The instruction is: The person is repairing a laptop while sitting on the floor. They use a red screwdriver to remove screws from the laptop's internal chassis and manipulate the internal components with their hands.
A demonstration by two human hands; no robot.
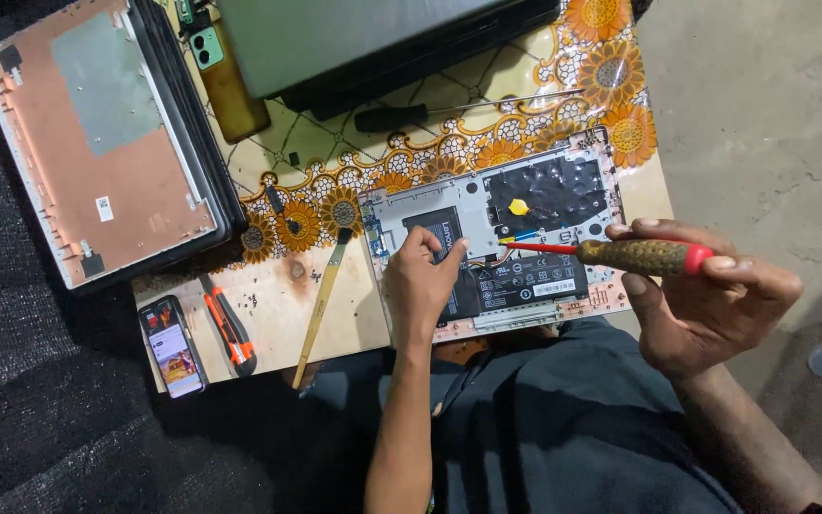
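The right hand (706, 295) is clenched around the brown, red-capped handle of a screwdriver (611, 254), held almost level, its red shaft reaching across toward the left hand with the tip ending just beside that hand's fingertips. The left hand (419, 286) rests on the opened laptop base (497, 233), fingers bent and pressed down on the black battery (516, 283) area; whether they pinch anything small there cannot be told. The laptop base lies directly under both hands, at the near edge of a small table (268, 305) with a flower-patterned covering, its black insulating sheet and a small yellow tab beyond the left hand's fingers. To the outer side of the left hand lie a thin brush (321, 305), an orange-and-black utility knife (230, 331) and a lit smartphone (173, 345). Farther beyond that hand, a removed copper-coloured laptop bottom cover (97, 143) sits on a stack of laptops, with a gold phone (225, 81) and a black-handled screwdriver (449, 109) near a closed grey laptop (354, 38).
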